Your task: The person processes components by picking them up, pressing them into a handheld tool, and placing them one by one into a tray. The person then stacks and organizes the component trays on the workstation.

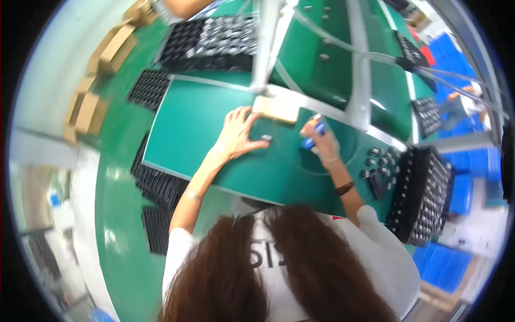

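Note:
My left hand (236, 134) rests on the green tabletop (188, 123) with its fingers spread and nothing in its grasp. Just beyond its thumb tip lies a small silvery part (266, 138). Fingers of my right hand (326, 145) are wrapped round a blue-and-white hand tool (316, 135), tilted over the table to the right of that part. Blur hides the tool's exact kind and its tip. A flat pale-yellow block (276, 109) sits beyond and between both hands.
Several small dark parts (382, 163) lie right of my right hand, beside a stack of black trays (421, 193). More filled black trays (214, 43) stand at the far left. A metal post (264, 48) rises at the table's back edge, before a green conveyor (316, 59).

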`<act>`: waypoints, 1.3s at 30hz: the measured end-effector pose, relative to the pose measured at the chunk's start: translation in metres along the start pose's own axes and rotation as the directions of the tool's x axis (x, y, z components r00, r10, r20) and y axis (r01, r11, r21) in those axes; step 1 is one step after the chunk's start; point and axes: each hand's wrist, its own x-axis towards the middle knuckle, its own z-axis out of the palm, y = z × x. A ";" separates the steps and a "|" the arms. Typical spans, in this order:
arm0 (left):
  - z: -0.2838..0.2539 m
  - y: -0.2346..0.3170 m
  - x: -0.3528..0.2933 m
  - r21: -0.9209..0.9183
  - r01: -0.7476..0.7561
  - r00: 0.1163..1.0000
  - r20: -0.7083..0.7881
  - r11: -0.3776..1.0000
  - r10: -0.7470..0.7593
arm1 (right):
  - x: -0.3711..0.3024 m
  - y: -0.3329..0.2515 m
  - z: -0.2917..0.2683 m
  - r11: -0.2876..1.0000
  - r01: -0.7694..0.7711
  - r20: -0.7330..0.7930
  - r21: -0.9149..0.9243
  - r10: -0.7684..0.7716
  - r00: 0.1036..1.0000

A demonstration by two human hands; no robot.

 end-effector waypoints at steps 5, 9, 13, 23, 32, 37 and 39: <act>0.012 0.017 0.000 0.086 -0.096 0.994 0.069 0.992 0.090 | -0.001 0.063 -0.013 0.994 0.107 0.077 0.003 -0.107 0.991; 0.011 0.012 -0.013 0.063 -0.137 0.989 0.055 0.989 0.134 | -0.007 0.032 0.006 0.823 0.021 -0.143 -0.567 -0.124 0.982; 0.020 0.015 0.001 0.055 -0.289 0.953 0.112 0.956 0.282 | -0.030 0.018 -0.018 0.780 -0.068 -0.308 -0.622 -0.164 0.937; -0.011 0.055 -0.007 -0.106 -0.275 0.960 0.025 0.956 0.279 | -0.125 -0.038 -0.023 0.997 -0.057 -0.377 0.044 0.069 0.924; -0.018 0.235 0.044 -0.101 -0.805 0.549 0.246 0.584 0.799 | -0.156 0.016 -0.022 0.223 -0.252 0.283 0.942 -0.120 0.951; 0.015 0.261 0.047 -0.182 -0.830 0.438 0.373 0.527 0.818 | -0.198 0.007 -0.052 0.939 0.109 -0.045 0.327 -0.100 0.994; 0.021 0.274 0.049 -0.225 -0.837 0.395 0.384 0.500 0.834 | -0.211 0.015 -0.060 0.967 0.252 -0.155 -0.039 -0.255 0.954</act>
